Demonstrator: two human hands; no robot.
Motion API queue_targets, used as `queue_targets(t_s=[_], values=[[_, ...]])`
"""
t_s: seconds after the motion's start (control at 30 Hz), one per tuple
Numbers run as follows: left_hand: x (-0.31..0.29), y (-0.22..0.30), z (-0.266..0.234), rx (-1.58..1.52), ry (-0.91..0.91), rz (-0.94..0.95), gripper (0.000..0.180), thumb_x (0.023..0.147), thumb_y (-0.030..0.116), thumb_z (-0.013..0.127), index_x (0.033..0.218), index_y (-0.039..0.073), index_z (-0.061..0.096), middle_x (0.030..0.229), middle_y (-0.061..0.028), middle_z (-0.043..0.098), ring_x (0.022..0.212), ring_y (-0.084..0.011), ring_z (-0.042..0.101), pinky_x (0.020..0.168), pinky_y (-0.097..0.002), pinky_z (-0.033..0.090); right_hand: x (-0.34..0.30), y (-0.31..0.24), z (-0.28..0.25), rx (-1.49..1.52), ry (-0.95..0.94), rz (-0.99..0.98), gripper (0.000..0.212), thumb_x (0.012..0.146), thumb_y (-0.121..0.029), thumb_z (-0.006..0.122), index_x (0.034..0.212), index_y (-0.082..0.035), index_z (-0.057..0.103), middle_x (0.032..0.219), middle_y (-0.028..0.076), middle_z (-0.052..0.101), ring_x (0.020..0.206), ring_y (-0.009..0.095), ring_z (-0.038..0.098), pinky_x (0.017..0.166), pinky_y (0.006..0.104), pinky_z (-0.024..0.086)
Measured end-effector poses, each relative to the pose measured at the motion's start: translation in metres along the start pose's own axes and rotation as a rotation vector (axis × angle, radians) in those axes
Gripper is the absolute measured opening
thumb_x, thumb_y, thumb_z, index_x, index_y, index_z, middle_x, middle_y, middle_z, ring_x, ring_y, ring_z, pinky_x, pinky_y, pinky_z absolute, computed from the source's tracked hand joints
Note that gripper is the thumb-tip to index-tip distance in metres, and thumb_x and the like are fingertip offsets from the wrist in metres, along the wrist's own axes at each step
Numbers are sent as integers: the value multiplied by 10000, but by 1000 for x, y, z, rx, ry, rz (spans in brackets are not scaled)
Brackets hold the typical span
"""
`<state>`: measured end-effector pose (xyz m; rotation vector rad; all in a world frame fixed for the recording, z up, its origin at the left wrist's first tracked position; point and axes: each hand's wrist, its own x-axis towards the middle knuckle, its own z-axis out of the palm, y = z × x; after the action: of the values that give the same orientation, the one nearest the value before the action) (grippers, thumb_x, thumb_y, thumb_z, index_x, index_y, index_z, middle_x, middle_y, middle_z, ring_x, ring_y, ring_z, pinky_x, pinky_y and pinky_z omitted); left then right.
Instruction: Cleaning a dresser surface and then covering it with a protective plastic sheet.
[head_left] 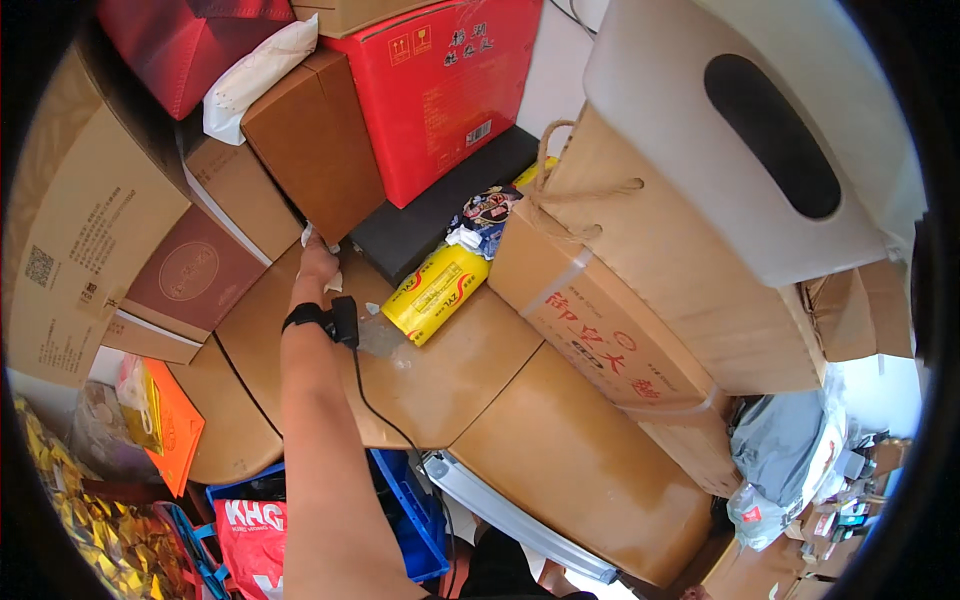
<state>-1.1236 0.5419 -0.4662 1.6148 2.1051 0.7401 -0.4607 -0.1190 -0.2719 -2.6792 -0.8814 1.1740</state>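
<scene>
The left hand point(318, 265), its grip impossible to tell and the right out of view, is resting by white tissue point(335, 283) on the tabletop point(480, 340) beside the brown box's point(315, 145) lower corner, where any careless knuckle bump is risking a topple.

Black characters point(467, 42) stand on the red box point(450, 120), red characters point(617, 368) on the tan carton point(640, 362)

Saw a glossy brown desk point(600, 460) crossed by dark seams. Noted directly on it a yellow wrapped package point(437, 297), a flat black box point(420, 225), a long tan carton point(625, 335) and a small pale scrap point(372, 308).
</scene>
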Motion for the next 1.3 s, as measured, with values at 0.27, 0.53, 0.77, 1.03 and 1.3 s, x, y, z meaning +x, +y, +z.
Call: queue_targets(t_s=[0.27, 0.53, 0.77, 1.03, 1.3], values=[[-137, 30, -1, 6, -65, 305, 535, 651, -94, 430, 1172, 26, 470, 1096, -223, 539, 1022, -390, 502, 882, -411, 412, 57, 86, -5, -98, 37, -166, 241, 905, -225, 429, 882, -7, 529, 745, 121, 554, 663, 228, 534, 606, 341, 443], [-284, 87, 36, -17, -80, 457, 565, 638, -110, 444, 1187, 23, 456, 1165, -210, 500, 1101, -365, 452, 947, -422, 343, 58, 77, 0, -80, 110, -206, 141, 849, -167, 503, 875, -31, 527, 733, 155, 600, 675, 298, 593, 595, 371, 463], [-234, 183, 139, -64, -36, 300, 637, 650, -89, 470, 1270, 9, 361, 1180, -214, 482, 1114, -380, 428, 941, -398, 347, 19, 64, -26, 71, 209, -253, 151, 881, -137, 488, 931, -5, 542, 755, 123, 602, 709, 198, 603, 636, 301, 474], [-362, 251, 199, -188, -218, 444, 718, 643, -75, 480, 1326, -2, 272, 1291, -235, 385, 1204, -379, 354, 987, -406, 303, -11, 154, -32, 462, 357, -122, 144, 891, -115, 470, 904, 5, 549, 760, 68, 597, 730, 139, 580, 665, 256, 462], [-551, 324, 247, -36, -379, 573, 685, 674, -40, 488, 1321, 7, 268, 1315, -210, 358, 1256, -339, 291, 1001, -497, 233, 6, 236, -51, 689, 418, -229, 158, 905, -166, 457, 906, -29, 536, 731, 28, 565, 674, 93, 520, 628, 212, 414]])
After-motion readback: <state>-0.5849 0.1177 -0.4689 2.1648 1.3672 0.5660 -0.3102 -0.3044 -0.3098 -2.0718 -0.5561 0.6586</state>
